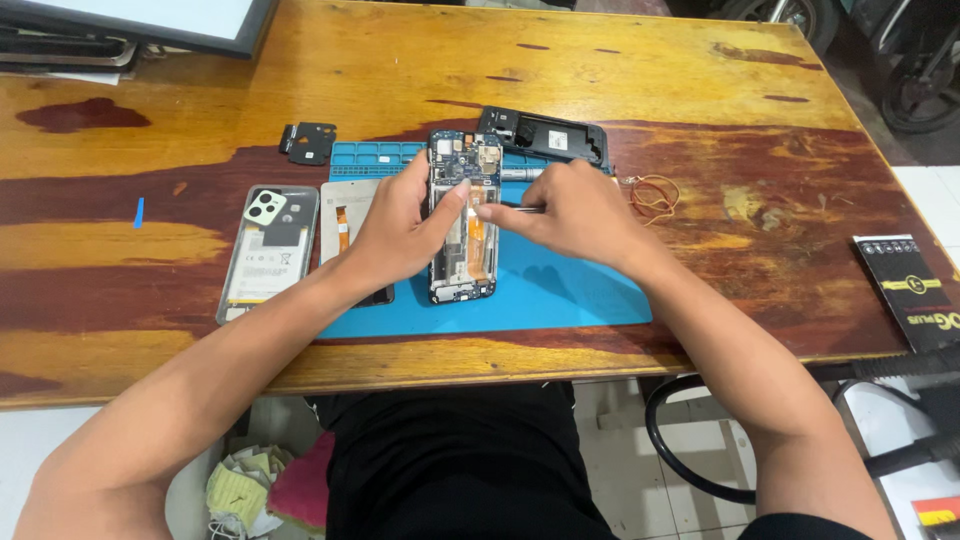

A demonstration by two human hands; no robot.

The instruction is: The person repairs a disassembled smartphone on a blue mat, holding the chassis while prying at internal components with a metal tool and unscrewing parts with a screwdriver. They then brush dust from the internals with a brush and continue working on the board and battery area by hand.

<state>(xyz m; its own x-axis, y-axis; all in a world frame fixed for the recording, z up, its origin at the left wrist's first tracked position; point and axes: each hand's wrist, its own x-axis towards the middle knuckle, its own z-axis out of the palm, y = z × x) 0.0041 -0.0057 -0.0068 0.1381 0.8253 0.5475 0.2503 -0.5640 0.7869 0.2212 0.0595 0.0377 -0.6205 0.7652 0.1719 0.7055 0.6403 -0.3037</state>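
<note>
An opened phone (465, 250) with its circuit board showing lies lengthwise on a blue work mat (560, 290). My left hand (400, 225) rests on the phone's left edge, thumb pressed on the board. My right hand (565, 210) pinches a thin metal tool (520, 208) whose tip points at the phone's middle. A flat grey panel (345, 215) with an orange ribbon lies partly under my left hand.
A clear back cover with a battery (268, 250) lies left of the mat. A black phone frame (545, 135) and a small black bracket (308, 142) sit behind it. Rubber bands (655, 195) lie at right, a black packet (910, 290) far right, a screen (150, 20) at the back left.
</note>
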